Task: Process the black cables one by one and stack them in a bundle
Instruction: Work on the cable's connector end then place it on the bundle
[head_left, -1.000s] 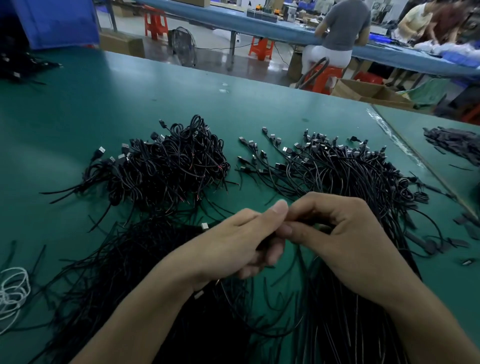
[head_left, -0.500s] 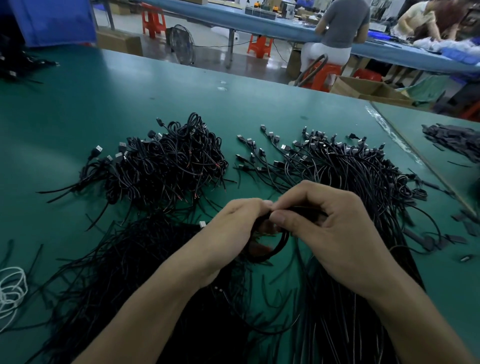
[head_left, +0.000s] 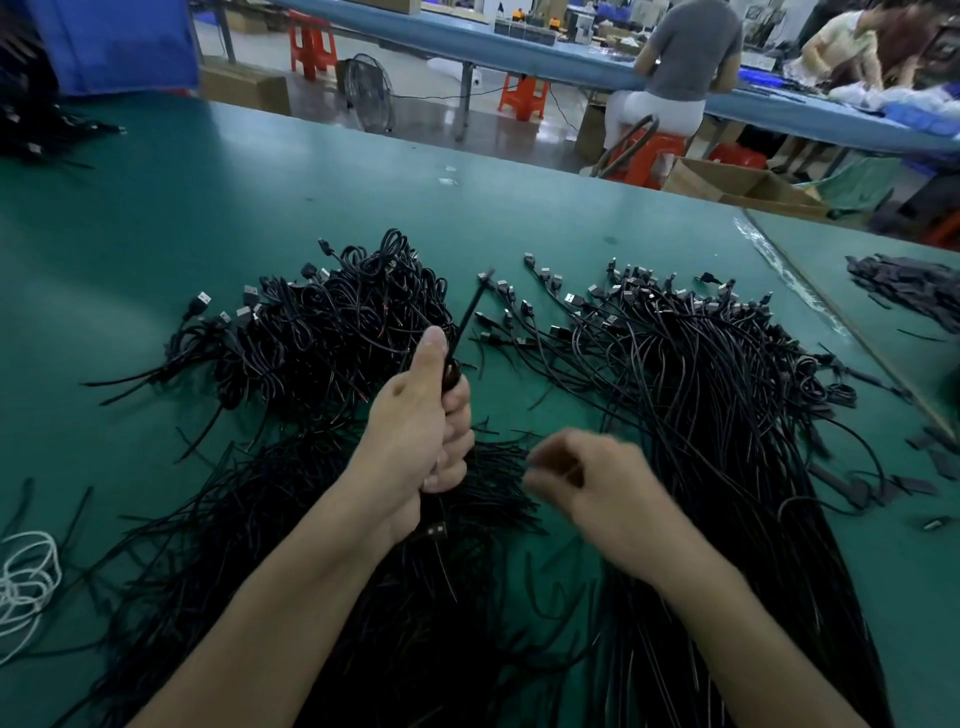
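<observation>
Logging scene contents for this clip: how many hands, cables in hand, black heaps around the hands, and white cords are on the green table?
Hands: 2, left hand and right hand
Cable in hand: 1, gripped by the left hand
Black heaps: 3, coiled heap, long-cable heap, thin-strand heap
White cord: 1
Total: 7

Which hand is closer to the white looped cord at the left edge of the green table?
Left. The left hand, gripping a black cable, is off to the right of the white looped cord; the right hand is even farther right.
</observation>
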